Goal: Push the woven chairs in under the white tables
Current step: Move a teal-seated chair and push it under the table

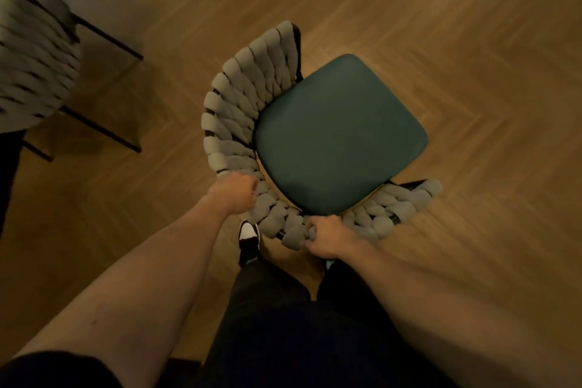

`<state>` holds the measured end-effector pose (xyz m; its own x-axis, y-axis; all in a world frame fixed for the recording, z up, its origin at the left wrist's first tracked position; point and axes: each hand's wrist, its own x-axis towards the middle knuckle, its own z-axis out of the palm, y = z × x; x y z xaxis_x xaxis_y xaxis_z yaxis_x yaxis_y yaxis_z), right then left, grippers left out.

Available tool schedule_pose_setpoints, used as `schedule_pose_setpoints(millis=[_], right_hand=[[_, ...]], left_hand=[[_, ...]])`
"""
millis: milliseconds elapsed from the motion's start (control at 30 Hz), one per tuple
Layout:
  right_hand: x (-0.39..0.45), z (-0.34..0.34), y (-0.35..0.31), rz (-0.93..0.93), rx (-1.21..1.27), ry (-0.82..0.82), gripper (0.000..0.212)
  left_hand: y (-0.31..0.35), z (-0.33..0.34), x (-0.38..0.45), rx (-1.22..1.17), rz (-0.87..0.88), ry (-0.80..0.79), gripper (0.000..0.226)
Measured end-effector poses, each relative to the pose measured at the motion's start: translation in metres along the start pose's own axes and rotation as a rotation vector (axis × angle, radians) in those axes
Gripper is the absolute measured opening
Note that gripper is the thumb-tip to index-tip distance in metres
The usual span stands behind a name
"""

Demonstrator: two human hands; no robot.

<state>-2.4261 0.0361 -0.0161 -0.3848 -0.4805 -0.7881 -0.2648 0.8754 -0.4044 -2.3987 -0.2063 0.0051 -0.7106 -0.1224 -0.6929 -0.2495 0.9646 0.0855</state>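
Left hand grips the woven chair back, fingers curled; right hand likewise.

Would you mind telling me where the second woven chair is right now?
In the head view, the second woven chair stands at the far left edge on the wood floor, apart from the green-seated chair both hands grip.

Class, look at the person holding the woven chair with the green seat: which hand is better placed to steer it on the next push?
Neither clearly. The left hand and right hand both grip the woven chair along its curved backrest; no table is visible.
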Motion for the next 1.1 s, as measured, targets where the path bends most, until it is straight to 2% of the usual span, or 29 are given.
schedule_pose_setpoints(millis=[67,167,233,333,400,467,533,567,833,1100], right_hand=[[0.009,0.01,-0.012,0.027,0.051,0.028,0.038],[0.023,0.027,-0.038,0.102,0.08,0.045,0.062],[0.036,0.038,-0.053,0.131,0.045,0.057,0.071],[0.054,0.051,-0.07,0.2,0.006,0.054,0.075],[0.062,0.056,-0.076,0.235,-0.027,0.051,0.072],[0.065,0.057,-0.078,0.23,-0.053,0.062,0.069],[0.066,0.057,-0.078,0.211,-0.078,0.076,0.065],[0.066,0.056,-0.078,0.201,-0.091,0.085,0.062],[0.054,0.048,-0.053,0.175,-0.212,0.061,0.055],[0.037,-0.003,0.012,0.043,-0.491,-0.001,0.057]], left_hand=[[-0.015,-0.013,0.014,0.14,0.08,-0.039,0.027],[-0.041,-0.024,0.037,0.354,0.209,-0.065,0.041],[-0.056,-0.027,0.053,0.458,0.281,-0.152,0.058],[-0.076,-0.03,0.075,0.622,0.391,-0.304,0.081],[-0.085,-0.03,0.085,0.77,0.468,-0.328,0.088],[-0.091,-0.027,0.091,0.892,0.552,-0.252,0.07],[-0.094,-0.023,0.091,0.925,0.602,-0.132,0.045],[-0.095,-0.021,0.09,0.923,0.595,-0.093,0.04],[-0.081,-0.005,0.063,0.777,0.492,-0.022,0.03],[-0.018,0.026,0.027,0.519,0.209,-0.102,0.023]])
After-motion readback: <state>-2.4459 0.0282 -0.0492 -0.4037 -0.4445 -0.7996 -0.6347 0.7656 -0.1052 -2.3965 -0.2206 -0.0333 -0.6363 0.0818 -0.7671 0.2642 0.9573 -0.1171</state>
